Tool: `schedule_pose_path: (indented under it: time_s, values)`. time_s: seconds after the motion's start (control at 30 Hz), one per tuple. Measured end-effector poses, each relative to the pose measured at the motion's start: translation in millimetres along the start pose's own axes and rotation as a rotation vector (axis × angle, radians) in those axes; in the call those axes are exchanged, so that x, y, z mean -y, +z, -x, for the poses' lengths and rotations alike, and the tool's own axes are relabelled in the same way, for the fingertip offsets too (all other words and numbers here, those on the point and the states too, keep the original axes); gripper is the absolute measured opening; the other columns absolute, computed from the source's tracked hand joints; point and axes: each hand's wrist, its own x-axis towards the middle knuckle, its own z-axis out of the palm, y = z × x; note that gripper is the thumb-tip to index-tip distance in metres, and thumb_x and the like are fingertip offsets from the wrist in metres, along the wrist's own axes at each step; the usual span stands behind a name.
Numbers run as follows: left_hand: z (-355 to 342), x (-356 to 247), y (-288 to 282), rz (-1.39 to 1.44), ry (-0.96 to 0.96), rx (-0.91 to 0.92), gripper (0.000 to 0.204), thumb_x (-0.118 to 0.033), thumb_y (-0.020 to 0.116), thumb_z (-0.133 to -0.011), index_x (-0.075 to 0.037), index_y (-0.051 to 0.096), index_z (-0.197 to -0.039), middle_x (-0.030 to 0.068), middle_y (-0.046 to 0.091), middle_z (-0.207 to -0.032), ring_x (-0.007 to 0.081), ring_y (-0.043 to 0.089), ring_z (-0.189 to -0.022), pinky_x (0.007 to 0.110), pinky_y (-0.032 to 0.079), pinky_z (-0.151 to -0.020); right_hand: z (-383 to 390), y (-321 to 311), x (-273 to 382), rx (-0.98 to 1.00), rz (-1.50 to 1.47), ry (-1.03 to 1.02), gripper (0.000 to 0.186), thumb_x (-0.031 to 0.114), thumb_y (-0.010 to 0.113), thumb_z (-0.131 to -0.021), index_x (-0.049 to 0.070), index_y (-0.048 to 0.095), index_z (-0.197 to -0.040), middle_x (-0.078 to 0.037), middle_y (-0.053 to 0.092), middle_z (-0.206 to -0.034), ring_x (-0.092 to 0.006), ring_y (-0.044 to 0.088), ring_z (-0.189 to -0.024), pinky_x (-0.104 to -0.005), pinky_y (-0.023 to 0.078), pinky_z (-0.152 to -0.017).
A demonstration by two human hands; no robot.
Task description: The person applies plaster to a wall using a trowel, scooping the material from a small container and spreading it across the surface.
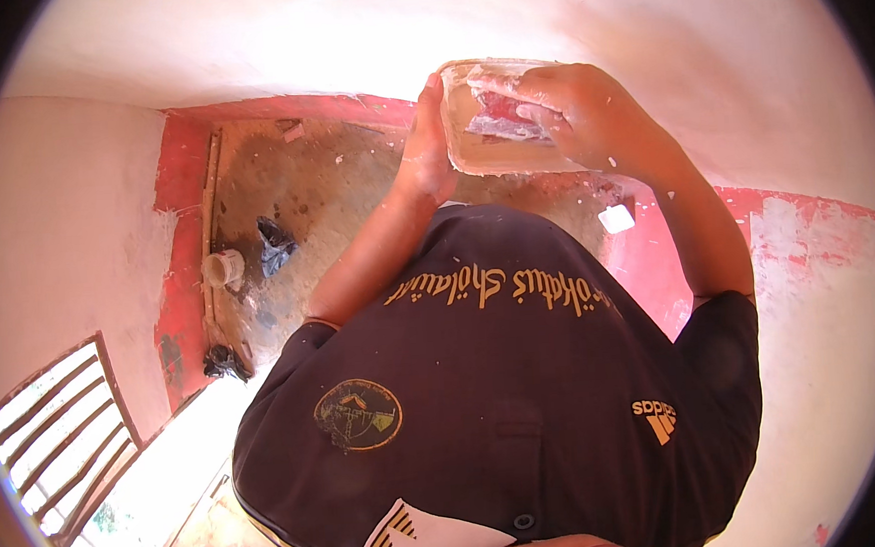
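I judge the step in hand to be working a white-smeared red piece point(500, 110) inside the shallow tray point(511, 172); the next move likely calls for a level tray and a firm pinch as the piece clears the rim. The right hand point(579, 102) has its grip clamped on the piece — elbow bent outward, forearm angled up and leftward. The left hand point(431, 144) supports the tray's left side, thumb along the edge; its other fingers are largely hidden — I cannot tell how far that grip closes. Both forearms extend beyond the dark shirt point(525, 388).
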Motion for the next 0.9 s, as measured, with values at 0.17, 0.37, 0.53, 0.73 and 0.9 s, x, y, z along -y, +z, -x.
schedule_pose_path:
  time_s: [0.17,0.37,0.53,0.73,0.9]
  values:
    - [-1.4,-4.2,5.6,-0.046,-0.028,-0.004,0.060,-0.054,0.029,-0.108,-0.008,0.047,-0.142,0.0121,0.058,-0.137,0.0248,0.057,-0.126,0.042,0.046,-0.107,-6.4,-8.2,3.9,-0.016,-0.025,0.058,0.037,-0.001,0.060,-0.087,0.009,0.068,-0.121,-0.019,0.066,-0.095,-0.0389,0.062,-0.087,-0.0464,0.049,-0.076]
    - [-1.3,2.8,-2.0,-0.038,0.038,0.009,0.060,-0.052,0.028,-0.108,-0.007,0.048,-0.141,0.0123,0.058,-0.136,0.0246,0.057,-0.126,0.042,0.047,-0.107,-5.7,0.3,2.2,0.019,-0.008,0.064,0.042,-0.003,0.060,-0.085,0.009,0.068,-0.124,-0.017,0.069,-0.101,-0.0392,0.063,-0.089,-0.0460,0.050,-0.078]
    - [5.2,-6.6,-5.1,-0.043,0.059,-0.024,0.059,-0.052,0.030,-0.107,-0.007,0.047,-0.142,0.0117,0.057,-0.137,0.0241,0.057,-0.126,0.043,0.048,-0.106,-12.5,13.2,1.1,-0.027,-0.016,-0.095,0.045,-0.002,0.061,-0.080,0.007,0.070,-0.122,-0.017,0.073,-0.104,-0.0345,0.070,-0.089,-0.0402,0.055,-0.077]
    - [5.6,-9.3,-16.8,-0.015,0.041,-0.053,0.061,-0.054,0.031,-0.107,-0.007,0.046,-0.143,0.0116,0.059,-0.136,0.0244,0.058,-0.125,0.043,0.047,-0.107,-23.0,15.7,-5.7,0.111,-0.124,0.023,0.046,-0.005,0.055,-0.083,0.007,0.069,-0.125,-0.019,0.072,-0.108,-0.0347,0.070,-0.087,-0.0384,0.055,-0.078]
    - [0.5,-29.8,-41.0,-0.003,0.007,-0.048,0.062,-0.055,0.033,-0.107,-0.007,0.046,-0.144,0.0113,0.058,-0.138,0.0239,0.057,-0.127,0.042,0.046,-0.109,-48.9,15.3,-3.3,0.180,-0.301,0.146,0.050,-0.005,0.055,-0.087,0.011,0.066,-0.133,-0.017,0.073,-0.113,-0.0263,0.068,-0.090,-0.0347,0.054,-0.085]
